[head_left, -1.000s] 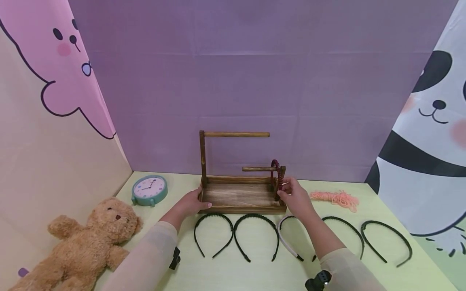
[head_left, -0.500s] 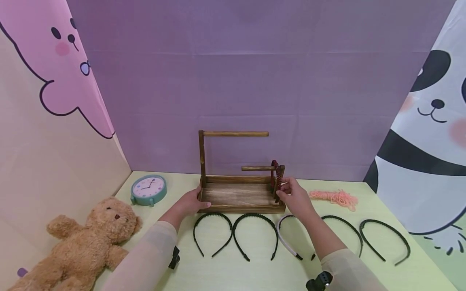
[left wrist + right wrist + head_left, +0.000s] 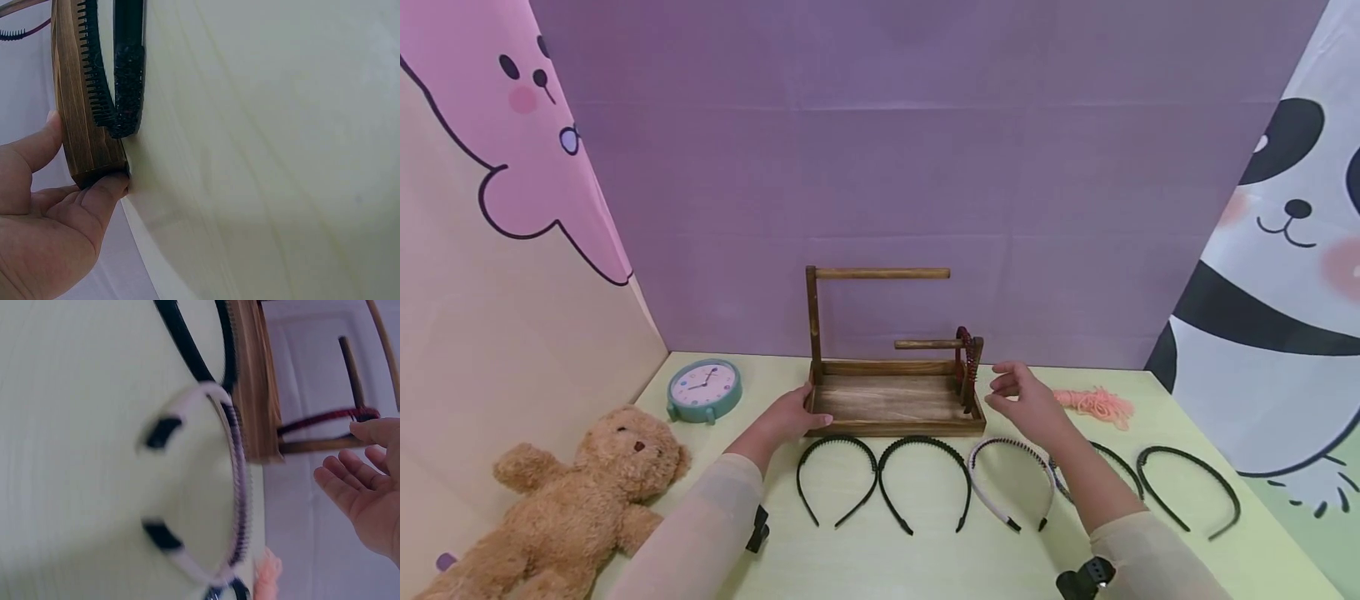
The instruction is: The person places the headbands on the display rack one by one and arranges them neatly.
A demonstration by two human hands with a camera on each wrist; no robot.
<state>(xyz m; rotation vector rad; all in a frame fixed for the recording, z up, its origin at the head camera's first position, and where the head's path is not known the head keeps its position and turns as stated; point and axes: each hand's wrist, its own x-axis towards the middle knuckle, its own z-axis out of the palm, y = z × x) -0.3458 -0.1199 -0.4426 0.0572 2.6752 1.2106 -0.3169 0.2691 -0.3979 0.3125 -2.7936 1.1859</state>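
Observation:
My left hand (image 3: 790, 415) grips the left end of a brown wooden rack (image 3: 895, 429), which has a tray base and two horizontal bars. In the left wrist view its thumb and fingers pinch a wooden corner (image 3: 87, 137). A dark red headband (image 3: 972, 367) hangs on the lower bar at the rack's right end. Just right of it, apart from the rack, my right hand (image 3: 1028, 408) holds nothing, its fingers loosely bent. Before the rack lie black headbands (image 3: 917, 440) and a white headband (image 3: 982, 492); the latter shows blurred in the right wrist view.
Farther right lie a dark headband (image 3: 1187, 450) and another partly hidden under my right forearm. Pink yarn (image 3: 1103, 407) sits behind them. On the left are a teal clock (image 3: 703, 390) and a teddy bear (image 3: 561, 508). A purple backdrop (image 3: 880, 167) stands behind the table.
My right hand has let go of the red headband and moved right, away from the rack. The red headband stays on the lower bar. My left hand keeps its grip.

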